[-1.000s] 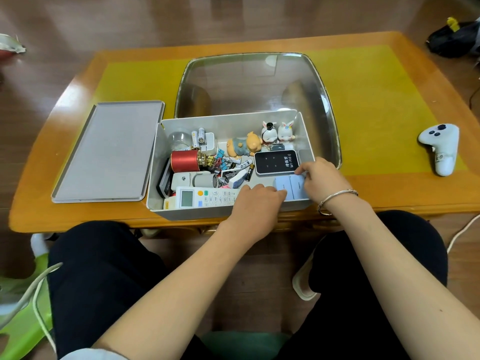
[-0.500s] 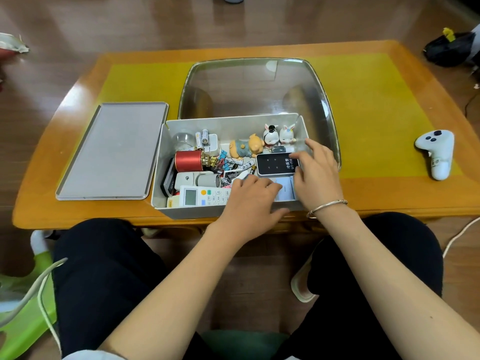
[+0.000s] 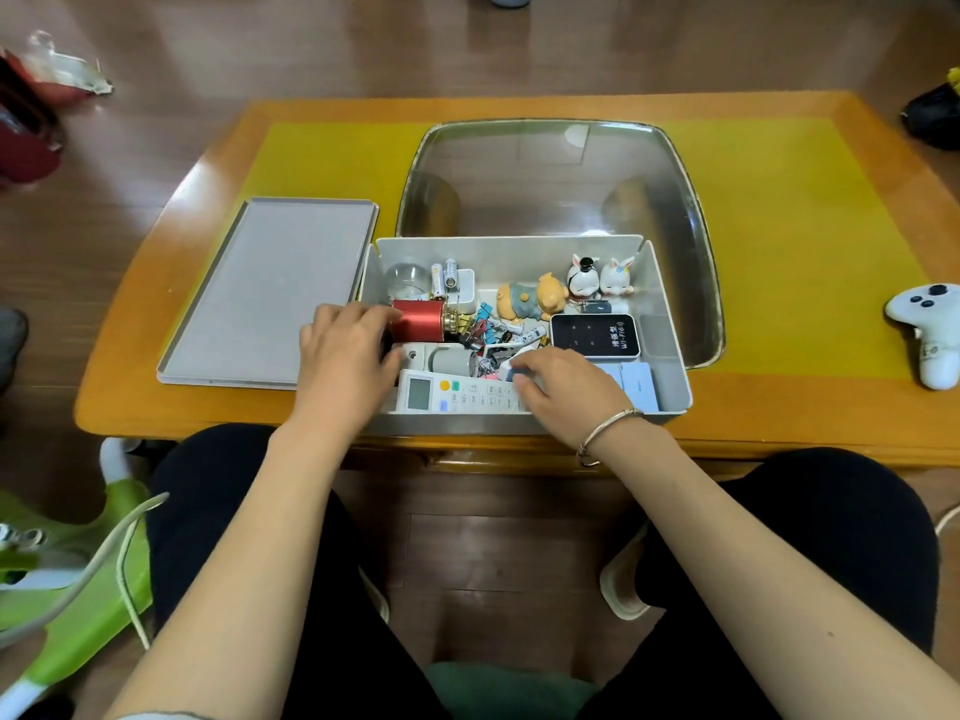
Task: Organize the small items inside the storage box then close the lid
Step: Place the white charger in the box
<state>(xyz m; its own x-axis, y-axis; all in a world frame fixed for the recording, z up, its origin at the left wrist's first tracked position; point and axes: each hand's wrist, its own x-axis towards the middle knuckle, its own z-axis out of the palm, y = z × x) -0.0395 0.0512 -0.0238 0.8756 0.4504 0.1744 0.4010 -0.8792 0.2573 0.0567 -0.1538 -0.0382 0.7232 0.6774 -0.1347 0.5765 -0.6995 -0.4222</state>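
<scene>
The open grey storage box (image 3: 670,324) stands at the table's near edge, and its flat grey lid (image 3: 265,288) lies to its left. Inside are a white remote (image 3: 452,394), a red spool (image 3: 418,320), a black Wi-Fi device (image 3: 595,336), batteries (image 3: 447,278), a pig figurine (image 3: 530,301), two rabbit figurines (image 3: 600,278), light blue cards (image 3: 636,384) and several clips. My left hand (image 3: 345,350) lies over the box's left end, its fingertips at the red spool. My right hand (image 3: 561,387) is over the remote's right end and pinches a small white and blue item (image 3: 514,371).
A large clear glass tray (image 3: 561,179) sits just behind the box on the yellow mat (image 3: 779,226). A white game controller (image 3: 930,330) lies at the table's right edge. My knees are under the table's near edge, and a green object (image 3: 78,615) is on the floor to the left.
My left hand moved from the blue cards at the box's right to its left end by the red spool. My right hand moved left from the Wi-Fi device to the remote.
</scene>
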